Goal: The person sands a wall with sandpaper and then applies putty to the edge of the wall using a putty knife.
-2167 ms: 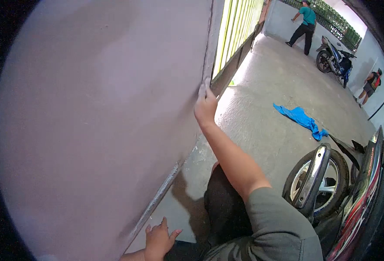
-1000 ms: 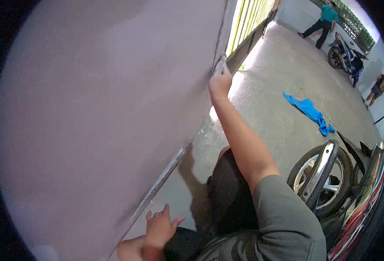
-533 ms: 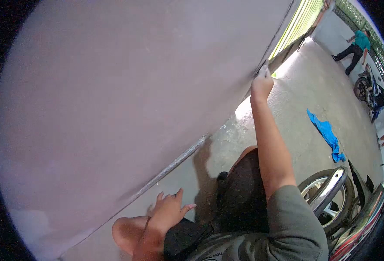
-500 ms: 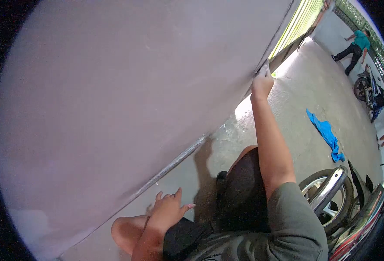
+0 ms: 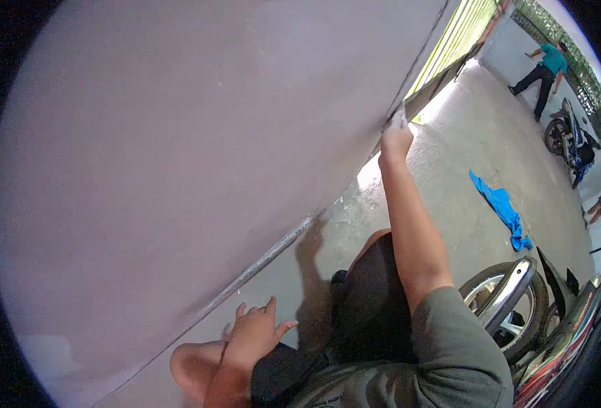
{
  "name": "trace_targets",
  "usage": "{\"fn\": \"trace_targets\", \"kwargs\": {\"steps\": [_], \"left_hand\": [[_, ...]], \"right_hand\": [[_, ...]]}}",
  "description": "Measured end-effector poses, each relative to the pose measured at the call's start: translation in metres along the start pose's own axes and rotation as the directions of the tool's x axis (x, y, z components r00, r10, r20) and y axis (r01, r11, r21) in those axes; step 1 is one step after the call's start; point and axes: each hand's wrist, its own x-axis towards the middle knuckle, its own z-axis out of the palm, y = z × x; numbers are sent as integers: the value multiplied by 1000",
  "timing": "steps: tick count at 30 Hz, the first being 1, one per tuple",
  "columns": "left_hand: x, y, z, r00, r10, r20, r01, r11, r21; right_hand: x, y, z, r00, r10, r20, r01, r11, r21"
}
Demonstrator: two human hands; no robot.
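Note:
My right hand point(image 5: 397, 141) is at the end of my stretched-out arm, against the lower far edge of the pale wall point(image 5: 198, 156). Its fingers are closed, pressed near the corner; a whitish patch shows at their tips, and what they hold is too small to name. My left hand point(image 5: 256, 331) hovers by my bent knee with thumb and fingers apart, holding nothing. In front of it, a rough grey strip point(image 5: 266, 257) runs along the foot of the wall.
A motorcycle wheel point(image 5: 508, 309) stands close on my right. A blue cloth point(image 5: 501, 206) lies on the concrete floor point(image 5: 443, 183). Farther off are another motorcycle point(image 5: 571, 144), a person in a teal shirt point(image 5: 551, 64) beside a wall, and a yellow-green slatted gate point(image 5: 453, 41).
The view has turned slightly, shifting the scene a little left. My right hand remains at the wall's edge, appearing slightly lower; my left hand stays open by the knee.

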Motion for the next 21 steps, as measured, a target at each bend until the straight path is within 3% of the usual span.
{"fn": "trace_targets", "kwargs": {"steps": [3,5,6,9,10,13,17,21], "left_hand": [[1,-5,0,999,11,-31,-12,1000,-16],[0,-6,4,999,26,-35,-27,999,-22],[-1,-5,5,999,15,-44,-15,1000,-4],[0,-6,3,999,11,-42,-11,1000,-18],[0,-7,4,1000,18,-24,-19,998,-53],[-1,-5,1,1000,-26,-4,26,999,24],[2,-9,5,1000,9,-27,-9,1000,-3],[0,-7,7,1000,6,-14,-6,1000,-11]], "right_hand": [[-19,-9,1,993,30,110,-35,998,43],[-17,-23,5,1000,-19,8,20,997,-72],[-3,-9,4,1000,-25,-7,25,1000,-15],[-17,2,-5,995,61,81,-55,996,-72],[-17,3,0,995,54,81,-58,997,47],[-2,-4,0,997,46,62,-46,999,3],[-18,6,-3,986,121,119,-130,989,73],[-4,3,-1,991,118,56,-122,990,73]]}}
